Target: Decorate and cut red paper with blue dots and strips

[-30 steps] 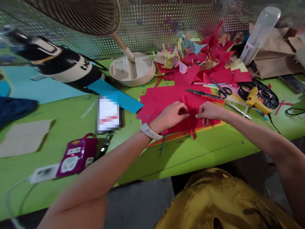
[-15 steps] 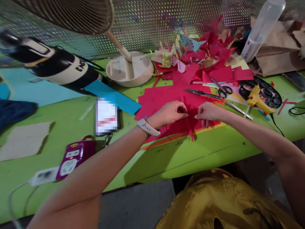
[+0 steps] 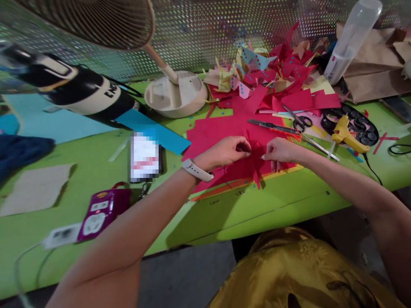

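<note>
A folded piece of red paper (image 3: 256,164) with pointed arms is held up between my hands, over a stack of red sheets (image 3: 212,132). From its left side my left hand (image 3: 229,150) pinches it with thumb and forefinger. On the opposite side, my right hand (image 3: 278,150) grips it the same way, its other fingers curled down. Red on red hides the exact shape of the piece. Just beyond the hands lies an orange-and-black utility knife (image 3: 276,128). Orange and yellow sheets (image 3: 221,190) show under the stack's near edge.
Scissors (image 3: 300,122), a yellow glue gun (image 3: 343,134) and a black tray (image 3: 362,128) are on the right. Behind is a heap of folded paper shapes (image 3: 257,72). A fan (image 3: 176,102), black bottle (image 3: 93,92), phone (image 3: 144,158) and purple power strip (image 3: 104,209) occupy the left.
My left hand has shifted very slightly left, opening a little more distance from my right hand. The red paper piece stays between them; the camera view has drifted slightly.
</note>
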`<action>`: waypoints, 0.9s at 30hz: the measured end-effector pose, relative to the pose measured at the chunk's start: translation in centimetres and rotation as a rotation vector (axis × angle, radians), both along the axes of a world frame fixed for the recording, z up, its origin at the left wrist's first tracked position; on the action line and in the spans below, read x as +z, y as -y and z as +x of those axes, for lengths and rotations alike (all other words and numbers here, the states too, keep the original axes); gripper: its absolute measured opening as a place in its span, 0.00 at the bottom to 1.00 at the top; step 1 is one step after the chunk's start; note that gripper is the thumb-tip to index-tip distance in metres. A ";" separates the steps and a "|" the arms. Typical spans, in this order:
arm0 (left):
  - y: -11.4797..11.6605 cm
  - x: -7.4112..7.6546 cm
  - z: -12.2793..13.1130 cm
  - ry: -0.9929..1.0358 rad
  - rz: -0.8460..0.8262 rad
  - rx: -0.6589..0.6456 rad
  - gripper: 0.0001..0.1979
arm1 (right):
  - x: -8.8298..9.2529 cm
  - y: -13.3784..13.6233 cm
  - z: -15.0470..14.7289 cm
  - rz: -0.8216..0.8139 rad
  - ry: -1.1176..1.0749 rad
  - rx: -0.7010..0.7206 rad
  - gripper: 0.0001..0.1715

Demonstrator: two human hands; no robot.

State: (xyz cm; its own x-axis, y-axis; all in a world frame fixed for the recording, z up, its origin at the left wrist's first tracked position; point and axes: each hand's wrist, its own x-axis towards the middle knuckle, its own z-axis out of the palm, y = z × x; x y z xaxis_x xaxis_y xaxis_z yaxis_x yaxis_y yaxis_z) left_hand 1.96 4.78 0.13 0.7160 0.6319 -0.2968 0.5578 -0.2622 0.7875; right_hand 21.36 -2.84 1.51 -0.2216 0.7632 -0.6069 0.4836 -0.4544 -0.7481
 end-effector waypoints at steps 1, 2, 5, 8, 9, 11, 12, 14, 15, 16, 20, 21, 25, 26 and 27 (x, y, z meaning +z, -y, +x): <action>0.0 0.0 0.0 0.006 -0.005 0.003 0.10 | -0.1 0.0 0.0 0.002 -0.001 -0.002 0.22; 0.0 0.0 0.0 0.010 -0.012 0.007 0.10 | -0.1 0.0 0.0 0.003 -0.003 -0.003 0.22; 0.2 0.4 0.0 0.012 -0.031 0.033 0.10 | -0.3 -0.1 0.0 0.003 -0.012 -0.002 0.23; 0.6 0.5 0.3 0.002 -0.027 0.089 0.12 | -0.4 -0.1 0.1 0.005 -0.010 0.003 0.23; 0.8 0.4 0.4 -0.007 -0.002 0.119 0.13 | -0.5 -0.1 0.1 0.011 -0.007 0.006 0.23; 0.9 0.0 0.8 -0.024 0.072 0.170 0.15 | -0.6 -0.1 0.2 0.026 -0.003 0.006 0.21; 1.0 -0.3 0.9 -0.026 0.109 0.184 0.15 | -0.6 0.0 0.2 0.032 -0.003 0.003 0.21; 0.8 -1.0 1.1 -0.012 0.143 0.187 0.14 | -0.7 0.0 0.3 0.040 -0.004 -0.005 0.20; 0.7 -1.4 1.1 0.000 0.140 0.189 0.14 | -0.8 0.0 0.3 0.040 -0.006 -0.008 0.20; 0.5 -1.7 1.2 0.014 0.131 0.196 0.14 | -0.9 0.0 0.3 0.039 -0.009 -0.012 0.19; -0.2 -2.3 1.1 0.054 0.075 0.230 0.14 | -1.0 0.0 0.3 0.038 -0.021 -0.017 0.19; -0.3 -2.3 1.1 0.065 0.056 0.232 0.13 | -1.1 0.0 0.4 0.041 -0.022 -0.016 0.19; 0.0 -2.0 0.9 0.107 -0.033 0.235 0.13 | -0.9 0.1 0.4 0.048 -0.045 -0.011 0.19; 0.2 -1.8 0.8 0.125 -0.048 0.236 0.13 | -0.9 0.2 0.4 0.049 -0.045 -0.012 0.18; 0.5 -1.5 0.6 0.150 -0.051 0.241 0.13 | -0.8 0.3 0.4 0.053 -0.039 -0.019 0.17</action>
State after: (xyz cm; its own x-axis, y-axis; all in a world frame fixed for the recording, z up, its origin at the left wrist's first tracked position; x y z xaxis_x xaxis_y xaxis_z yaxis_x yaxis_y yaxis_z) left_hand 2.55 4.29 -1.38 0.5853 0.7761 -0.2347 0.4752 -0.0938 0.8749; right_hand 21.75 -3.18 0.67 -0.2298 0.7983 -0.5567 0.4452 -0.4225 -0.7895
